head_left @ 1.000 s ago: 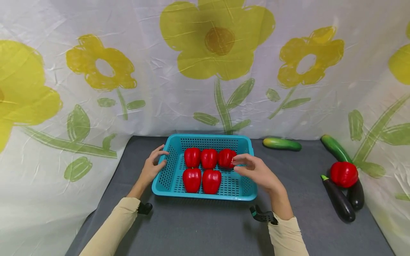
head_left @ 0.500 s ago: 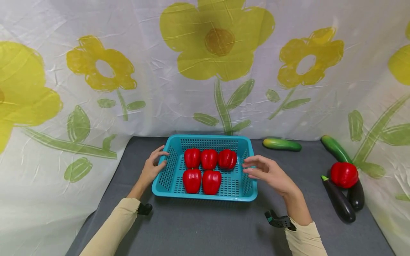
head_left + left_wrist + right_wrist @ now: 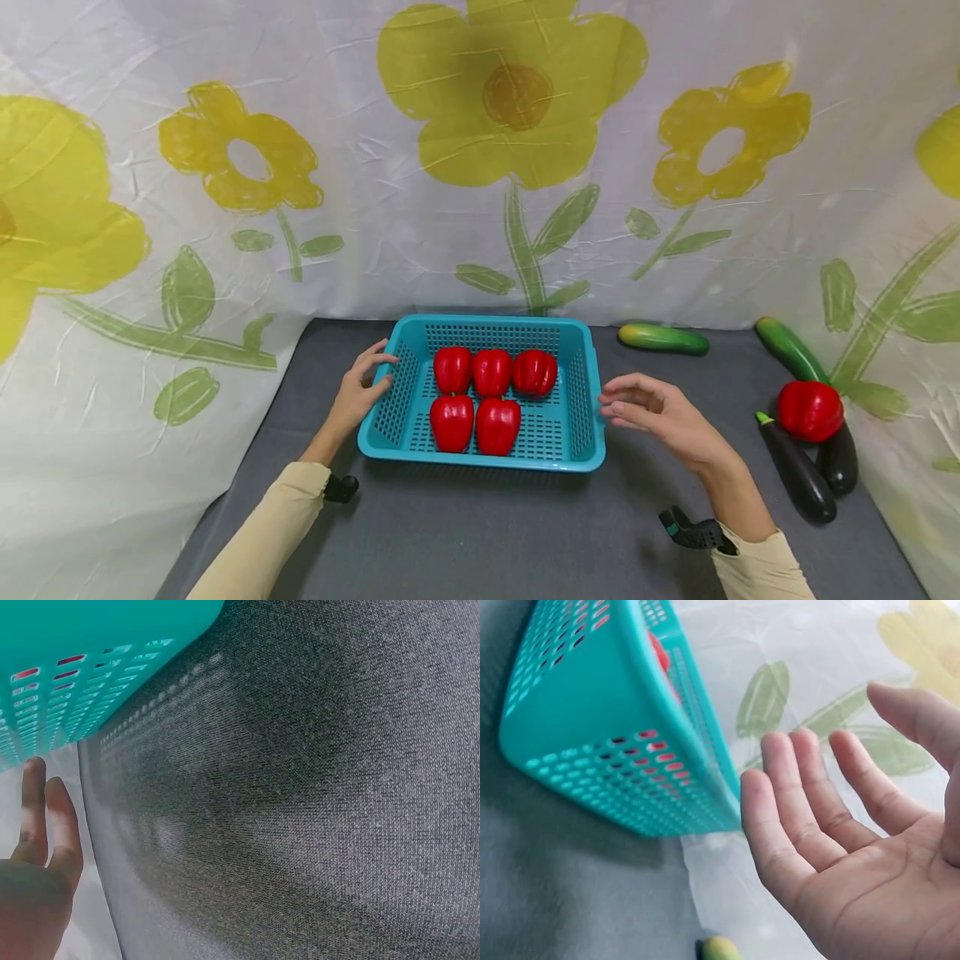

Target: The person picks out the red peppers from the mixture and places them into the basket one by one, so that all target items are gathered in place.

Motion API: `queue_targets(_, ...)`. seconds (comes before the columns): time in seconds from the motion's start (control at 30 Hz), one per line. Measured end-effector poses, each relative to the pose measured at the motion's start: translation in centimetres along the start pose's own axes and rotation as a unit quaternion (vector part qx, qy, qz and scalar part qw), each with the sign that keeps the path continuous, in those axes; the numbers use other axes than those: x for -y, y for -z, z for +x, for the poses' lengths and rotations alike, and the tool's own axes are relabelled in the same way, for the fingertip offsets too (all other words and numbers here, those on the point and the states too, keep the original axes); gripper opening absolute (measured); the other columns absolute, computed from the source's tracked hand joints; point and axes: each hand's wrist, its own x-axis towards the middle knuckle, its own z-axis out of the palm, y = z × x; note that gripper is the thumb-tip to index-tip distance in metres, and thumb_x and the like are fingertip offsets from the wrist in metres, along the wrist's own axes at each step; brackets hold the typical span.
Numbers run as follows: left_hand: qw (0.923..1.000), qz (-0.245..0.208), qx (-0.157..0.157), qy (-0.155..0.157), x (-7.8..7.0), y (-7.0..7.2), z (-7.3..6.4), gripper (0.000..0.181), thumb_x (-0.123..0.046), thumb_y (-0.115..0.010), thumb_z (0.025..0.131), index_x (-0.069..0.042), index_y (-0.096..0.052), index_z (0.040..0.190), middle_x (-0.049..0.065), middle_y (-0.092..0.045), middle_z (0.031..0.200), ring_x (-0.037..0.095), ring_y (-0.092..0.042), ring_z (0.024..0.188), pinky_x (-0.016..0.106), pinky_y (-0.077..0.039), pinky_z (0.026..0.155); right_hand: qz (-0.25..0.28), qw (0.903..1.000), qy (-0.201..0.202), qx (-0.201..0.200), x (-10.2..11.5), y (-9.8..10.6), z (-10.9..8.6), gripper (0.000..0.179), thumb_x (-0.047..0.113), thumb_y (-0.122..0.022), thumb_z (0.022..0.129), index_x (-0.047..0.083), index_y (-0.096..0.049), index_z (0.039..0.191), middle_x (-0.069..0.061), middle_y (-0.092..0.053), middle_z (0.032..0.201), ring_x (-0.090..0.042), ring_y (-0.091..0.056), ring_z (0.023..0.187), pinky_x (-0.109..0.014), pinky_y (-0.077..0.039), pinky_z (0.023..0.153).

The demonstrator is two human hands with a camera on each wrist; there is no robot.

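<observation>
A blue plastic basket point(image 3: 555, 454) with slotted walls stands on the dark cloth. Inside it lie several red bell peppers point(image 3: 497, 426), in a row of three behind a row of two. At the basket's left rim is my left hand point(image 3: 358, 393), its fingers slightly bent and holding nothing; whether they touch the rim I cannot tell. My right hand point(image 3: 671, 417) hovers just outside the right wall with its palm bare. In the right wrist view those fingers point(image 3: 780, 795) are loosely spread beside the basket's side point(image 3: 577, 712).
A yellow-green cucumber point(image 3: 663, 338) lies behind on the right. Farther right are a green cucumber point(image 3: 792, 350), another red bell pepper point(image 3: 810, 411) and two eggplants point(image 3: 797, 472). A flowered curtain point(image 3: 360, 167) hangs along the back and sides of the cloth-covered table point(image 3: 480, 533).
My right hand has drawn away from the back-right bell pepper, moving right out of the basket and past its rim. The left hand and the peppers stay in place.
</observation>
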Motion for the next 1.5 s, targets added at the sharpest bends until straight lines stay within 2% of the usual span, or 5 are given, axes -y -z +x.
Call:
queue_targets(0.27, 1.0, -0.004, 0.0, -0.006, 0.0, 0.0, 0.2, 0.028, 0.014, -0.055, 0.095, 0.017, -0.058, 0.123, 0.031, -0.032, 0.154, 0.055, -0.03, 0.139, 0.065, -0.038, 0.092, 0.004, 0.9994, -0.02, -0.029, -1.0, 0.9, -1.3, 0.034, 0.012, -0.064, 0.101, -0.009, -0.055, 0.127, -0.029, -0.061, 0.124, -0.03, -0.066, 0.111, -0.038, -0.053, 0.09)
queue_targets(0.6, 0.9998, -0.013, -0.004, -0.012, 0.5, -0.1, 0.1, 0.028, 0.013, -0.056, 0.095, 0.017, -0.059, 0.123, 0.032, -0.032, 0.154, 0.056, -0.029, 0.139, 0.07, -0.035, 0.094, -0.018, 0.9986, 0.002, -0.05, -3.5, 2.3, -2.4, 0.033, 0.011, -0.062, 0.102, -0.009, -0.055, 0.127, -0.025, -0.064, 0.121, -0.026, -0.068, 0.106, -0.04, -0.053, 0.09)
queue_targets(1.2, 0.9999, -0.01, -0.004, 0.003, 0.4, -0.1, 0.1, 0.029, 0.013, -0.055, 0.096, 0.017, -0.058, 0.124, 0.031, -0.031, 0.155, 0.056, -0.029, 0.139, 0.07, -0.035, 0.096, -0.021, 0.9963, 0.033, -0.077, -3.8, 10.7, -6.5, 0.03, -0.003, -0.052, 0.104, -0.006, -0.054, 0.133, -0.005, -0.067, 0.124, -0.016, -0.067, 0.11, -0.03, -0.052, 0.09)
queue_targets(1.33, 0.9999, -0.012, -0.004, 0.004, 0.3, -0.1, 0.1, 0.028, 0.013, -0.055, 0.096, 0.016, -0.058, 0.124, 0.031, -0.031, 0.155, 0.055, -0.027, 0.14, 0.069, -0.034, 0.098, -0.043, 0.994, 0.028, -0.096, -3.8, 12.2, -7.8, 0.031, -0.003, -0.052, 0.104, -0.005, -0.053, 0.135, -0.002, -0.067, 0.124, -0.013, -0.067, 0.11, -0.026, -0.052, 0.088)
queue_targets(1.5, 0.9999, -0.011, -0.003, 0.001, 0.4, 0.0, 0.0, 0.029, 0.013, -0.055, 0.096, 0.017, -0.058, 0.124, 0.032, -0.031, 0.155, 0.056, -0.028, 0.139, 0.069, -0.033, 0.098, -0.009, 0.9904, 0.048, -0.129, -4.1, 14.2, -9.0, 0.031, -0.008, -0.051, 0.102, -0.008, -0.054, 0.134, -0.004, -0.069, 0.121, -0.014, -0.068, 0.107, -0.027, -0.053, 0.085)
